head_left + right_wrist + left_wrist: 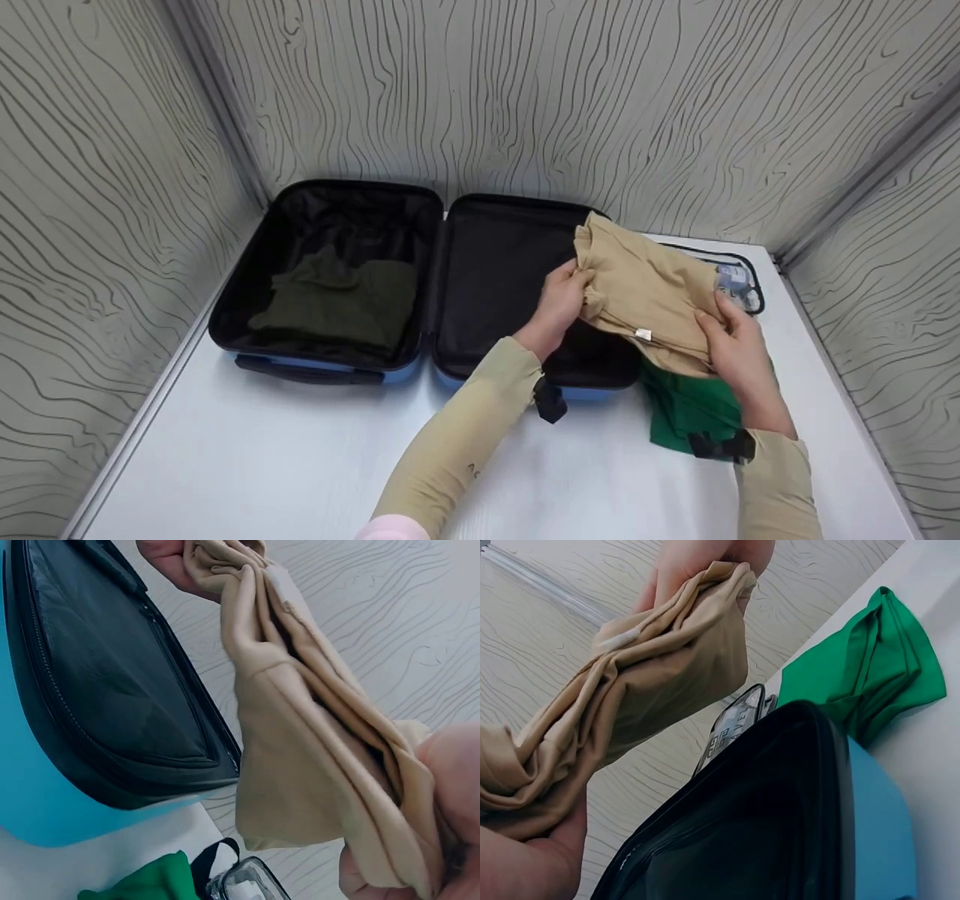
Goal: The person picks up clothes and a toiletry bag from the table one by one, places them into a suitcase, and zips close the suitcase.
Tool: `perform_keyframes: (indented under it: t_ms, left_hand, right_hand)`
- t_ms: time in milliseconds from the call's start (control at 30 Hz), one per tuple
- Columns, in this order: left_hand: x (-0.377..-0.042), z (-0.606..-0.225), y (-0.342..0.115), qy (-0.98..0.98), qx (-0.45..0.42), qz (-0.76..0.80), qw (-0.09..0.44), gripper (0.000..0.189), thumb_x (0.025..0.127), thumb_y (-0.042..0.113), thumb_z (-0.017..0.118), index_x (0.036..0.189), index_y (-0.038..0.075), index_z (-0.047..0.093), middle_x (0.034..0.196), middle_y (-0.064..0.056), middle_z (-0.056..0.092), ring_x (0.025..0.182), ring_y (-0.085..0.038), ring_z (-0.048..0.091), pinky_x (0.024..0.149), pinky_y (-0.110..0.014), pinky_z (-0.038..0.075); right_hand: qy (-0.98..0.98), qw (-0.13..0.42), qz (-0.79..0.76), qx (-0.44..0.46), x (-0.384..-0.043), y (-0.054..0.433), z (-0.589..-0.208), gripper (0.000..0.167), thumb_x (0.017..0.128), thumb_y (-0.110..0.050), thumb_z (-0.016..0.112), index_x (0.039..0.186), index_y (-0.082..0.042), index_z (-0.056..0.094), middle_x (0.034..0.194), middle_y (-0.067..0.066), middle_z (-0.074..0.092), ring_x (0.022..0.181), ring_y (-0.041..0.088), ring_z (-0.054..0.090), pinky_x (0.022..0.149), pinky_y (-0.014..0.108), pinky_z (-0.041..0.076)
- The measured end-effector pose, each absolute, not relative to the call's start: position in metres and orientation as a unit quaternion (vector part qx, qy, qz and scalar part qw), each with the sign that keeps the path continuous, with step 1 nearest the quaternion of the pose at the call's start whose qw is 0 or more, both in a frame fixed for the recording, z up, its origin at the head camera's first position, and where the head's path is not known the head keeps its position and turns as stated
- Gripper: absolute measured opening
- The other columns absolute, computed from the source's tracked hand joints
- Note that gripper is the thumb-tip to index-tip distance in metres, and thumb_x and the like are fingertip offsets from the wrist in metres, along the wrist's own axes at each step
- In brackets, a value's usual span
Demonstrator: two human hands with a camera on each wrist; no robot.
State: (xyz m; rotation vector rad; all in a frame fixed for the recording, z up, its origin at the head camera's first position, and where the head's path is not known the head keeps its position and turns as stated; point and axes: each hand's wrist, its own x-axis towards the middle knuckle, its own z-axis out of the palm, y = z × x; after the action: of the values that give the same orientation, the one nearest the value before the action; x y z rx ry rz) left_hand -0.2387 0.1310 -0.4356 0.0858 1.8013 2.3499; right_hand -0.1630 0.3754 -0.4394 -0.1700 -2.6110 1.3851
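Cloth [652,292], tan and folded, is up in the air at 3 o'clock in the head view. Your left hand [559,302] pinches its 9 o'clock side; your right hand [741,351] pinches its 3 o'clock side. Green cloth [686,411] lies on the white table [285,457] at 5 o'clock from it. At 9 o'clock from it, a blue suitcase [517,262] lies open, dark green cloth [345,300] inside.

"Was the head view bright?"
"Yes, evenly; the white desk [285,450] gleamed softly, while the suitcase lining [502,277] sank into near-black."
"And the wrist views?"
"Dimmer, with shadowed folds in the beige cloth [281,757]."
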Motion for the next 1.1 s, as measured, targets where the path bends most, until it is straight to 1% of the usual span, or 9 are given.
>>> perform_keyframes:
  t_ms: [100, 167, 267, 333, 400, 567, 733, 1000, 1100]
  left_hand:
    - [-0.241, -0.435, 0.125, 0.611, 0.035, 0.785, 0.094, 0.026, 0.103, 0.01, 0.056, 0.125, 0.006, 0.069, 0.104, 0.0, 0.069, 0.09, -0.01, 0.062, 0.08, -0.023, 0.05]
    - [-0.242, -0.435, 0.121, 0.608, 0.038, 0.787, 0.099, 0.028, 0.104, 0.011, 0.056, 0.128, 0.005, 0.067, 0.106, -0.001, 0.069, 0.092, -0.011, 0.063, 0.082, -0.024, 0.05]
    - [-0.244, -0.435, 0.116, 0.599, 0.041, 0.792, 0.108, 0.031, 0.104, 0.011, 0.054, 0.132, 0.004, 0.065, 0.106, -0.003, 0.069, 0.092, -0.012, 0.063, 0.081, -0.025, 0.051]
    - [-0.244, -0.435, 0.113, 0.598, 0.041, 0.793, 0.108, 0.031, 0.104, 0.01, 0.053, 0.132, 0.003, 0.064, 0.107, -0.002, 0.069, 0.093, -0.012, 0.063, 0.082, -0.025, 0.051]
    - [-0.245, -0.436, 0.111, 0.602, 0.04, 0.791, 0.102, 0.031, 0.104, 0.01, 0.053, 0.132, 0.003, 0.065, 0.106, -0.002, 0.069, 0.092, -0.012, 0.063, 0.082, -0.025, 0.05]
    - [-0.246, -0.436, 0.106, 0.614, 0.037, 0.784, 0.079, 0.027, 0.103, 0.009, 0.054, 0.126, 0.003, 0.067, 0.104, -0.002, 0.068, 0.091, -0.011, 0.061, 0.082, -0.024, 0.049]
    - [-0.245, -0.432, 0.098, 0.615, 0.04, 0.784, 0.072, 0.026, 0.104, 0.009, 0.054, 0.124, 0.003, 0.067, 0.099, -0.001, 0.065, 0.086, -0.011, 0.059, 0.078, -0.023, 0.047]
    - [-0.245, -0.424, 0.086, 0.616, 0.06, 0.783, 0.069, 0.018, 0.105, 0.009, 0.052, 0.114, 0.002, 0.066, 0.081, 0.0, 0.054, 0.07, -0.011, 0.053, 0.065, -0.023, 0.043]
    - [-0.246, -0.422, 0.081, 0.622, 0.064, 0.777, 0.07, 0.019, 0.105, 0.01, 0.053, 0.115, 0.002, 0.067, 0.084, -0.001, 0.057, 0.073, -0.012, 0.055, 0.066, -0.023, 0.045]
  right_hand:
    - [-0.878, 0.095, 0.467, -0.053, -0.165, 0.371, -0.44, 0.061, 0.11, -0.024, 0.048, 0.159, 0.001, 0.022, 0.163, 0.025, 0.02, 0.148, 0.038, 0.017, 0.12, 0.046, 0.017]
    - [-0.875, 0.095, 0.473, -0.048, -0.166, 0.368, -0.441, 0.061, 0.11, -0.026, 0.047, 0.161, -0.002, 0.023, 0.161, 0.024, 0.026, 0.145, 0.036, 0.026, 0.117, 0.038, 0.025]
    - [-0.865, 0.093, 0.491, -0.038, -0.167, 0.363, -0.444, 0.059, 0.111, -0.027, 0.045, 0.161, -0.004, 0.026, 0.156, 0.023, 0.037, 0.136, 0.032, 0.039, 0.104, 0.022, 0.035]
    - [-0.857, 0.089, 0.506, -0.036, -0.167, 0.359, -0.446, 0.057, 0.111, -0.024, 0.045, 0.161, -0.004, 0.027, 0.154, 0.023, 0.041, 0.132, 0.029, 0.043, 0.095, 0.014, 0.037]
    - [-0.85, 0.082, 0.519, -0.036, -0.168, 0.354, -0.447, 0.056, 0.11, -0.019, 0.044, 0.161, -0.005, 0.026, 0.154, 0.022, 0.04, 0.131, 0.026, 0.043, 0.092, 0.012, 0.037]
    - [-0.839, 0.075, 0.538, -0.039, -0.171, 0.341, -0.449, 0.064, 0.104, -0.005, 0.043, 0.163, -0.007, 0.02, 0.16, 0.018, 0.032, 0.133, 0.025, 0.039, 0.092, 0.014, 0.036]
    - [-0.828, 0.09, 0.552, -0.037, -0.174, 0.33, -0.45, 0.066, 0.103, -0.001, 0.044, 0.163, -0.007, 0.019, 0.163, 0.014, 0.027, 0.141, 0.026, 0.032, 0.098, 0.012, 0.033]
    - [-0.837, 0.108, 0.535, -0.036, -0.178, 0.319, -0.447, 0.065, 0.102, -0.002, 0.044, 0.163, -0.008, 0.021, 0.165, 0.011, 0.024, 0.145, 0.025, 0.029, 0.111, 0.031, 0.029]
    - [-0.837, 0.109, 0.535, -0.031, -0.18, 0.315, -0.444, 0.065, 0.103, -0.004, 0.044, 0.163, -0.009, 0.021, 0.165, 0.01, 0.025, 0.144, 0.025, 0.029, 0.111, 0.033, 0.03]
